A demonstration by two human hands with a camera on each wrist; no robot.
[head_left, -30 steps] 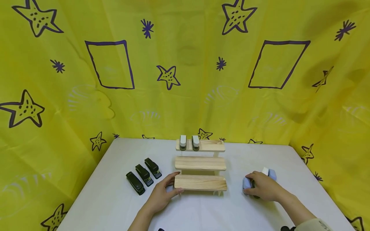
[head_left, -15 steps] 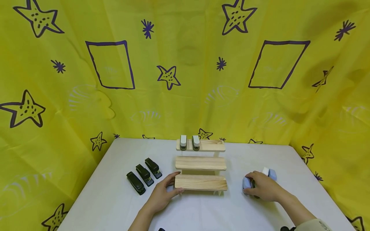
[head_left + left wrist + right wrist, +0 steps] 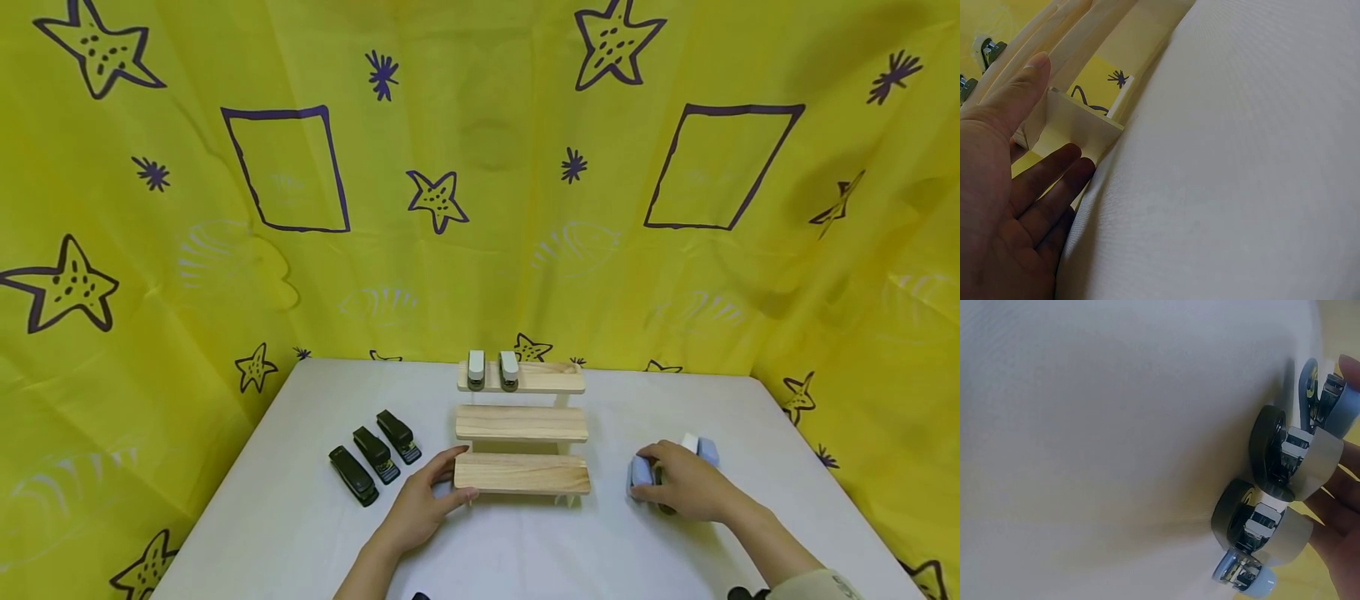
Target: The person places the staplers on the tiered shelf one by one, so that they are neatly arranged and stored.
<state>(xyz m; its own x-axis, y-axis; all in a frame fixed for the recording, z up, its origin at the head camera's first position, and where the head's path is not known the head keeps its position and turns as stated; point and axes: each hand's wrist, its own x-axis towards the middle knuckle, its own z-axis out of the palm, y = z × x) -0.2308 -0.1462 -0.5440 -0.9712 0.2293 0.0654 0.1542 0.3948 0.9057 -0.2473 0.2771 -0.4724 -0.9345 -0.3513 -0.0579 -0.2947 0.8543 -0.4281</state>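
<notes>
Left hand (image 3: 416, 504) is spread wide around the left end of the bottom step of a wooden stand (image 3: 521, 473), thumb at the front; can't really tell how firmly it's touching. Over on the right of the white table (image 3: 525, 554), the right hand (image 3: 690, 483) has a light blue stapler (image 3: 641, 473) pinched, with two white staplers (image 3: 1321, 456) and another blue stapler (image 3: 707, 452) lined up beside it. Three black staplers (image 3: 376, 455) sit left of the stand. Farther back, two white-topped staplers (image 3: 508, 369) are on the top step, then a yellow curtain (image 3: 487, 267).
</notes>
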